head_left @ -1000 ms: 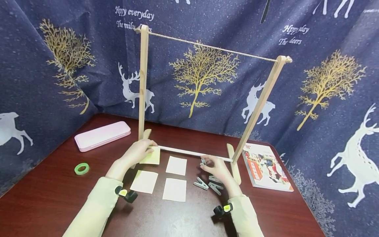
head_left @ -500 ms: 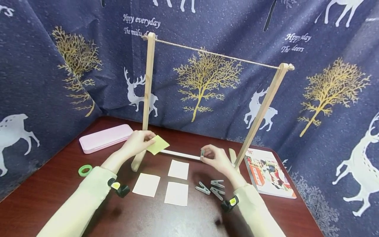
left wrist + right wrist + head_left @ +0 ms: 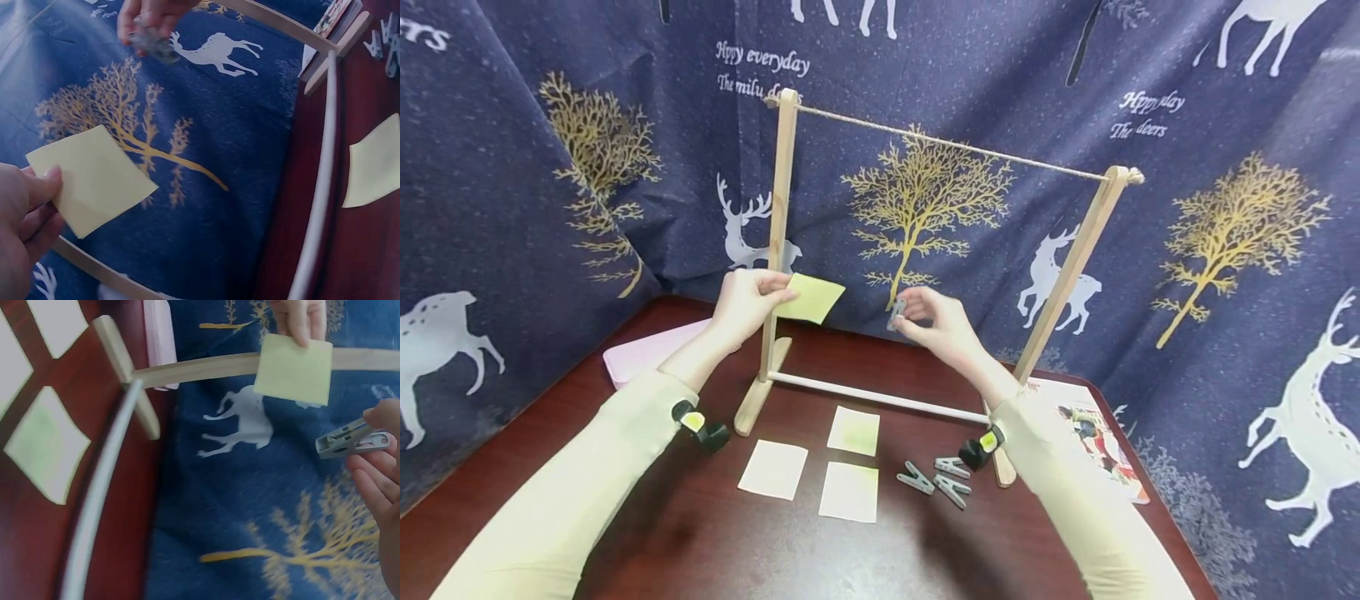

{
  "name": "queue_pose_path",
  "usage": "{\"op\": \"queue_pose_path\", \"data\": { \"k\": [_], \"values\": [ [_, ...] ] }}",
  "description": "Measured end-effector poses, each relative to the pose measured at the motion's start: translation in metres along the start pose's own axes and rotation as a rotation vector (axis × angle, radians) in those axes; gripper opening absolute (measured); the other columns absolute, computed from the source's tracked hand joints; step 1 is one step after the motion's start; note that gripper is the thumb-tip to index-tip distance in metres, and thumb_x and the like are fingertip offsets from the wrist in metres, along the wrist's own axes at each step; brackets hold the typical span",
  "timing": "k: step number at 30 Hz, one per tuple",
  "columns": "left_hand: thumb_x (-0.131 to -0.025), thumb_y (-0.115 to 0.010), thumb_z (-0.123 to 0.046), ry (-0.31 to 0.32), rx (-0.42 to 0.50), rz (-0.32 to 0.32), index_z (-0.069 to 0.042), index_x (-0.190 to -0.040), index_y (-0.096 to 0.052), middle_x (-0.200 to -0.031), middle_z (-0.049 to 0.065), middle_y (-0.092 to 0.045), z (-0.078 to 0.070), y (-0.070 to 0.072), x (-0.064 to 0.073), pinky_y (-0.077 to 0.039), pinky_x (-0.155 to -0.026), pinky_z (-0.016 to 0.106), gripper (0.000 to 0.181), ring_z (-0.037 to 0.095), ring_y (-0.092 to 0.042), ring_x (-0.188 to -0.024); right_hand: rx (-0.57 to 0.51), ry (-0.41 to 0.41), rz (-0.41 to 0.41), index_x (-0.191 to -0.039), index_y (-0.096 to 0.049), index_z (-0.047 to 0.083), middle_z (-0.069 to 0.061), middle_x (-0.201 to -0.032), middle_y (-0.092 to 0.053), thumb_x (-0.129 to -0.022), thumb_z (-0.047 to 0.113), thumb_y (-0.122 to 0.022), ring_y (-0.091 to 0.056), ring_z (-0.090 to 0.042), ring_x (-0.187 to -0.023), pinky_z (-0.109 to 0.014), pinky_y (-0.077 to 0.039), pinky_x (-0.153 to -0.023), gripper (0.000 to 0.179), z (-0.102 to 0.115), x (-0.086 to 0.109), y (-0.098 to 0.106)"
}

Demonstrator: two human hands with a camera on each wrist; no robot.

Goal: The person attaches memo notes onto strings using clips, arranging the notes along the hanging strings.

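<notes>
My left hand point(image 3: 747, 304) pinches a yellow sticky note point(image 3: 812, 300) by its edge, raised in front of the wooden stand's left post point(image 3: 781, 183). In the left wrist view the thumb lies on the note's near corner. To the right, my right hand point(image 3: 942, 329) holds a grey clothes peg point(image 3: 896, 314) between thumb and fingers. The right wrist view shows that clothes peg point(image 3: 351, 440) from the side. Both hands are below the string point(image 3: 947, 144) tied across the stand's tops, and neither touches it. A gap separates the note from the peg.
Three paper notes point(image 3: 773, 469) lie on the dark red table point(image 3: 880, 558), near several loose clothes pegs point(image 3: 916, 478). A white bar point(image 3: 872, 396) joins the stand's feet. Partly behind the arms are a pink case point(image 3: 651, 346) and a book point(image 3: 1097, 433). A patterned curtain point(image 3: 685, 125) hangs behind.
The left hand has lifted the sticky note from the table up beside the left post. The right hand has risen with the clothes peg. The head view has shifted slightly.
</notes>
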State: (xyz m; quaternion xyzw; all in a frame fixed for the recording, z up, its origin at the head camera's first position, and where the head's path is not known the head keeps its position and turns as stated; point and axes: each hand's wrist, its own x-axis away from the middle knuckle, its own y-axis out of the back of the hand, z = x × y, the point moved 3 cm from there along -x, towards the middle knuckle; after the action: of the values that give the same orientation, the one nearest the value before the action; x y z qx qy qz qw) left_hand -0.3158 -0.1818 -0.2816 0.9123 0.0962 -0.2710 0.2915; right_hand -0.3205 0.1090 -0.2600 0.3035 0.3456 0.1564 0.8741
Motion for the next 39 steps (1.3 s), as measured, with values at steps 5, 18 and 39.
{"op": "queue_pose_path", "data": {
  "k": [5, 18, 39],
  "values": [
    [-0.087, -0.074, -0.015, -0.030, 0.015, -0.058, 0.004, -0.110, -0.072, -0.102, 0.019, -0.073, -0.023, 0.016, -0.021, -0.041, -0.067, 0.004, 0.029, 0.033, -0.072, -0.093, 0.029, 0.061, -0.033, -0.113, -0.062, -0.004, -0.019, -0.107, -0.070, -0.085, 0.006, -0.073, -0.070, -0.031, -0.096, -0.036, -0.054, -0.091, 0.032, 0.030, -0.037, 0.016],
    [-0.089, -0.072, -0.013, -0.026, 0.073, -0.134, 0.000, -0.116, -0.070, -0.107, 0.019, -0.072, -0.076, 0.047, -0.068, -0.047, -0.068, 0.006, 0.030, 0.029, -0.071, -0.099, -0.015, 0.197, -0.183, -0.117, -0.060, -0.010, -0.022, -0.115, -0.066, -0.084, -0.005, -0.070, -0.066, -0.028, -0.103, -0.022, -0.051, -0.094, 0.035, 0.110, -0.113, 0.057],
    [-0.092, -0.067, -0.014, 0.059, 0.114, -0.294, -0.003, -0.116, -0.071, -0.112, 0.013, -0.072, -0.106, 0.057, -0.098, -0.054, -0.086, 0.023, 0.026, 0.019, -0.071, -0.102, -0.018, -0.087, -0.290, -0.117, -0.065, 0.004, -0.002, -0.100, -0.069, -0.092, 0.013, -0.067, -0.066, -0.008, -0.089, -0.017, -0.050, -0.086, 0.026, 0.147, -0.205, 0.064]
  ]
}}
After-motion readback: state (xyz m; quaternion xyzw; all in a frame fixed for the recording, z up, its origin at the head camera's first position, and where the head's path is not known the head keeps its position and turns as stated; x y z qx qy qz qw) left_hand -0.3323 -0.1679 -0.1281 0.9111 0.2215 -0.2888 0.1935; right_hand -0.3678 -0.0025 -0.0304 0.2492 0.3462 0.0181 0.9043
